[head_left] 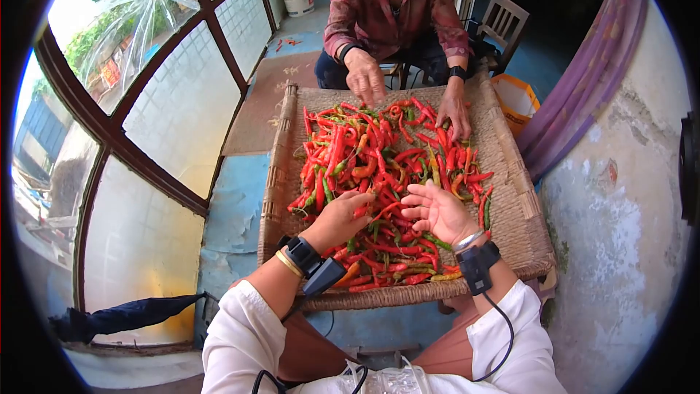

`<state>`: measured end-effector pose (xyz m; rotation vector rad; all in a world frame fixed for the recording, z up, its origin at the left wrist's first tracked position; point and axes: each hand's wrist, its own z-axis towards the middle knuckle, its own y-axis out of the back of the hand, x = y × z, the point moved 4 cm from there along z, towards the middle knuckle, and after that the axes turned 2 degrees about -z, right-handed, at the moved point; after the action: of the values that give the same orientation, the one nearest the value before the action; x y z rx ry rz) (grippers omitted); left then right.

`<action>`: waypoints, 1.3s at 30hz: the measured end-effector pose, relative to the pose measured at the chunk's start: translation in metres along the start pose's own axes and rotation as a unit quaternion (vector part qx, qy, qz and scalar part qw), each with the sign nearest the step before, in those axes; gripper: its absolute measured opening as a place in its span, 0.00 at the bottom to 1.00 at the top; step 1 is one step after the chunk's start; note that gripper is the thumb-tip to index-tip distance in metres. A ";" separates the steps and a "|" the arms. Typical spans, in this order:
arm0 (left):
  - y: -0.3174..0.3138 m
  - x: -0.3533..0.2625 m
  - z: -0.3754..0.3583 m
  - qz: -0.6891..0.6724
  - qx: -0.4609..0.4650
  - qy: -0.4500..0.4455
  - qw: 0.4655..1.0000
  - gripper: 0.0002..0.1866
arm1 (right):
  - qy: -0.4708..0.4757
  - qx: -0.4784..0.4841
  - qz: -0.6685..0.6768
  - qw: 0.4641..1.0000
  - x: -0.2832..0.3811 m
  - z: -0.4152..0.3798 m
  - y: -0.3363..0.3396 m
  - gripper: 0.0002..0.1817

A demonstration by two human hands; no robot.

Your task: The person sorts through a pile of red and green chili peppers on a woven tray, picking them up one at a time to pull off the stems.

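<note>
A large heap of chili peppers (343,149), mostly red with some green and orange ones, lies on a woven tray (510,211). My left hand (339,217) is over the near left part of the heap, its thumb and fingers curved around a red chili pepper (362,209). To its right, my right hand (441,213) is held palm up above the peppers. Its fingers are apart and nothing lies in them. Loose peppers show in the gap between my hands and along the near rim.
Across the tray sits another person (397,14), one hand (366,79) raised over the heap, the other (454,113) touching peppers. Framed windows (175,102) stand at left, with a folded umbrella (138,315) below. A worn wall (620,233) and purple curtain (583,95) border the right.
</note>
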<state>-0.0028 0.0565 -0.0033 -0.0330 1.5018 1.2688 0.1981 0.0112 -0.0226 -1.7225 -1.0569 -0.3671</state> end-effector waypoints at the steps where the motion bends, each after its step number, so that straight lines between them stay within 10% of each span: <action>1: 0.001 -0.002 0.002 -0.020 -0.020 0.024 0.999 0.20 | 0.018 0.001 -0.063 0.998 -0.002 0.000 -0.007 0.32; 15: -0.029 -0.009 0.004 -0.265 0.098 0.120 0.952 0.19 | 0.070 0.008 -0.322 0.944 -0.015 0.008 -0.023 0.20; 23: -0.010 -0.017 0.007 -0.179 -0.062 0.026 0.982 0.19 | 0.135 -0.024 -0.302 0.943 -0.005 -0.007 -0.040 0.08; 39: -0.001 -0.014 0.004 -0.174 -0.079 0.063 0.980 0.04 | 0.092 0.044 -0.332 0.938 -0.004 -0.012 -0.052 0.18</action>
<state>0.0059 0.0505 0.0069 -0.4685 1.4240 1.1117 0.1573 0.0026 0.0115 -1.1825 -1.4712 -0.8721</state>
